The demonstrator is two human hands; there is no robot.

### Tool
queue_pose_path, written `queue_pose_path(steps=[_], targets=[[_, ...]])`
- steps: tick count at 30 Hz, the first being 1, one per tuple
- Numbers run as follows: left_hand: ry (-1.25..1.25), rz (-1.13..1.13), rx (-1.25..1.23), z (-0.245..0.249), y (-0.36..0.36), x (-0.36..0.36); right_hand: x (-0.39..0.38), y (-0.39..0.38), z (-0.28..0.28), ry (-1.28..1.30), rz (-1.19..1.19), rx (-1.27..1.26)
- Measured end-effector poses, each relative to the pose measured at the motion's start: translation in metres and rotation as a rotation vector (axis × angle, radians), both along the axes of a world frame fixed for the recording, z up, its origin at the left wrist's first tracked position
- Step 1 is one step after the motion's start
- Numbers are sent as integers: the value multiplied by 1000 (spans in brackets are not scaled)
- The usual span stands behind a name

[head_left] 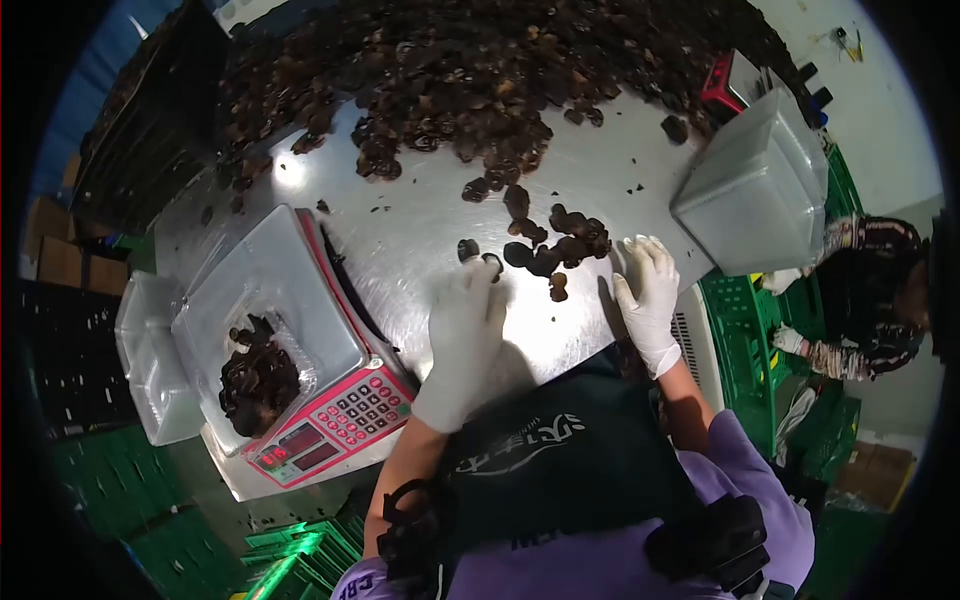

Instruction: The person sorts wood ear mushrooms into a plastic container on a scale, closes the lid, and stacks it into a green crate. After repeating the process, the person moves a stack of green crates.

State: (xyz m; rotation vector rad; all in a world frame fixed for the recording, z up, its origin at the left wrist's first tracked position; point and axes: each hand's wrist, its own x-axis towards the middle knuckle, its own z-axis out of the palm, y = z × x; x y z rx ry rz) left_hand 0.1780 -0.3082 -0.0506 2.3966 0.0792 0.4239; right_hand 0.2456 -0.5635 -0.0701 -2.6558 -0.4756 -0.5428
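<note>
The left hand [465, 330] lies flat on the counter [420, 210], its grip wide and empty, with two loose mushrooms [470, 249] right at its fingertips. The right hand [645, 295] rests further right, grip spread and empty, just beside a mushroom cluster [565, 240] lying slightly farther, between the hands. A scale [340, 420] carrying a tray [260, 260] stands left.

Two gloved hands, left [465, 335] and right [648, 295]; one scale [340, 420]; one filled tray [262, 340]; two tray stacks [150, 360] [760, 190]; one mushroom heap [470, 60].
</note>
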Motion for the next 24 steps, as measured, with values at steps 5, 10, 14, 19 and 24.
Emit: queue_pose_path(steps=[5, 10, 14, 19, 24], targets=[[283, 56, 360, -17, -13, 42, 11, 32, 11, -49, 217, 85], [196, 150, 191, -42, -11, 29, 33, 89, 8, 35, 412, -53], [-3, 259, -29, -31, -8, 23, 46, 109, -13, -19, 424, -277], [84, 336, 146, -25, -2, 42, 45, 82, 7, 103, 499, 479], [231, 341, 270, -37, 4, 58, 81, 41, 39, 1112, 383, 1446]])
